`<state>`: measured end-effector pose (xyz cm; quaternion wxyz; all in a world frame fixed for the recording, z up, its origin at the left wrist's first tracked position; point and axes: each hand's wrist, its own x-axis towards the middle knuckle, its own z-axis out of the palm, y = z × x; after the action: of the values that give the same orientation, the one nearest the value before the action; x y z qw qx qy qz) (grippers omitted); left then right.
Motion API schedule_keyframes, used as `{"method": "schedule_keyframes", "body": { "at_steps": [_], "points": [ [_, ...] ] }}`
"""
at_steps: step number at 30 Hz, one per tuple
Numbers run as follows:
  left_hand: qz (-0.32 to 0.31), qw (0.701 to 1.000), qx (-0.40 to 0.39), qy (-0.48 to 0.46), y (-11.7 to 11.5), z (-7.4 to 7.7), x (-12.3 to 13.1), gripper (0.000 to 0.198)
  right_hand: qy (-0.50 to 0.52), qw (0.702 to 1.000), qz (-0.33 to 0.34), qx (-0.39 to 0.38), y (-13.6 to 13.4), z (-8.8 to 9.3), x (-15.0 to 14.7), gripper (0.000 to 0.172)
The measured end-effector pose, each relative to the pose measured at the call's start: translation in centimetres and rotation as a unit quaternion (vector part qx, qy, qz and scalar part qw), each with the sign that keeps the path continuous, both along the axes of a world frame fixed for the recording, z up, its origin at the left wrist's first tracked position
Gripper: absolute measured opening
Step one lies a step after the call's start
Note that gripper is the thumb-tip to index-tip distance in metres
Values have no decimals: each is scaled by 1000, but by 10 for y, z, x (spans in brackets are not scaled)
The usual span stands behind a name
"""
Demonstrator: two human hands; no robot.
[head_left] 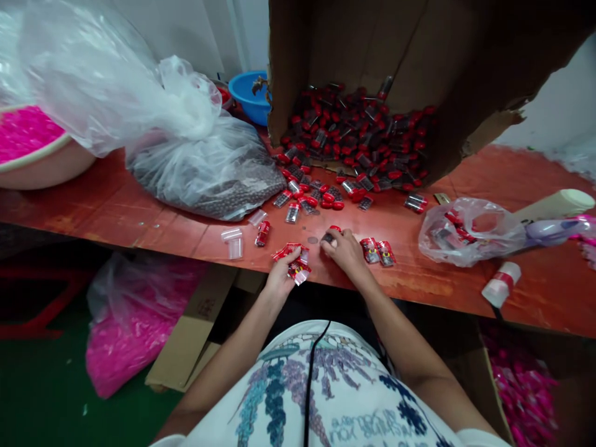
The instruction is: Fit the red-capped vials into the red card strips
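My left hand (282, 273) is closed on several red printed packets (298, 268) near the table's front edge. Just to its right, my right hand (343, 248) grips a small clear container with a red cap (331, 234), partly covered by the fingers. Two red packets (377, 252) lie side by side to the right of that hand. One red-wrapped container (262, 234) and some clear empty tubes (234, 243) are on the table left of my hands. Beyond them, loose red-capped containers (292, 213) spread out from a large heap (354, 136).
A cardboard box (447, 81) on its side surrounds the heap. Left stand a bag of dark beads (205, 167), a blue basin (251, 93) and a tub of pink pieces (60, 164). Right lie a plastic bag (449, 239) and a white roll (501, 284).
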<state>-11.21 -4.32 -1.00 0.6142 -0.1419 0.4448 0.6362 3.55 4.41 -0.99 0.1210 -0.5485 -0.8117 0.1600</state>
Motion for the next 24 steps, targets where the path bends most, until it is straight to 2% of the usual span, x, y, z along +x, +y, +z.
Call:
{"method": "schedule_keyframes", "body": {
  "at_steps": [5, 8, 11, 13, 15, 24],
  "points": [
    [-1, 1000, -6, -25, 9, 0, 8, 8, 193, 981, 20, -17, -15, -12, 26, 22],
    [3, 999, -12, -31, 12, 2, 12, 9, 333, 942, 12, -48, -34, -15, 26, 21],
    [-12, 999, 3, -39, 13, 3, 16, 8, 435, 894, 4, -109, -52, -12, 20, 35],
    [-25, 999, 14, -45, 12, 4, 18, 8, 463, 876, 6, -138, -60, -10, 17, 44],
    [-29, 998, 19, -47, 12, 5, 20, 8, 467, 871, 11, -151, -64, -8, 16, 44],
    [-26, 999, 27, -22, 12, 9, 24, 7, 441, 892, 16, -98, -67, 3, 17, 40]
  ]
}}
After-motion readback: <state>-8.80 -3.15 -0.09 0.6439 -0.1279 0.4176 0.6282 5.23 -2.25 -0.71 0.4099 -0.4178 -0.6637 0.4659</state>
